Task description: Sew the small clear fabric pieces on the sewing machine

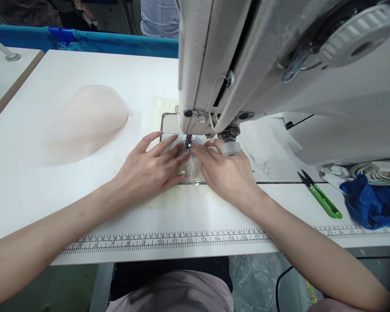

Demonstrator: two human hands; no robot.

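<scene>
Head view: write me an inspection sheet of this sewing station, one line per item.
Surface: white table, printed ruler along near edge.
Job's things: sewing machine; pale piece at left, blurred; material under presser foot hard to tell.
Clutter: green-handled snips and blue cloth at right.
Hands: left hand spread, left of the foot; right hand right of it, grip unclear.
Cables: black cable curving below table edge.
Surroundings: another person's striped garment beyond blue fabric.
</scene>
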